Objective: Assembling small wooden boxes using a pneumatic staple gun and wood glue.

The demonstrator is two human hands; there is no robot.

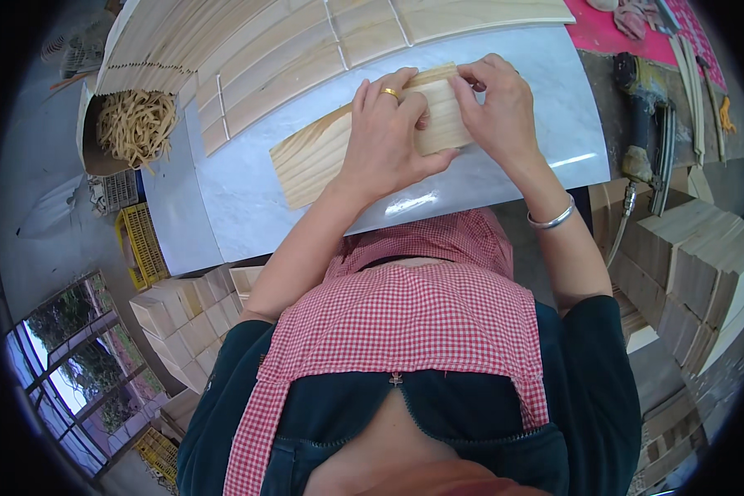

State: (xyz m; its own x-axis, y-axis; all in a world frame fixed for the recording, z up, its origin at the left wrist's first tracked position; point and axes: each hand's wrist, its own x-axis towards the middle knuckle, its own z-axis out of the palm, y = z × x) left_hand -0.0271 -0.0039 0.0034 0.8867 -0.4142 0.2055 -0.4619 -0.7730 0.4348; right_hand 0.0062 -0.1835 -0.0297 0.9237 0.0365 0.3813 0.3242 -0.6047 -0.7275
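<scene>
A pale wooden board (312,161) with visible grain lies slantwise on the grey-white marbled tabletop (248,202). My left hand (386,136), a gold ring on one finger, lies across the board. Its fingers bend over toward the far edge, and the thumb points right along the near edge. At the board's right end, my right hand (504,112) pinches the far corner between thumb and curled fingers. Whether a small piece is also between those fingertips is hidden.
Stacked thin wooden boards (153,45) and tied wooden panels (281,74) fill the table's far side. A box of curled strips (136,124) stands left. An air nail gun (636,107) lies right. Wooden boxes (194,318) are stacked below left, more wooden pieces (686,256) below right.
</scene>
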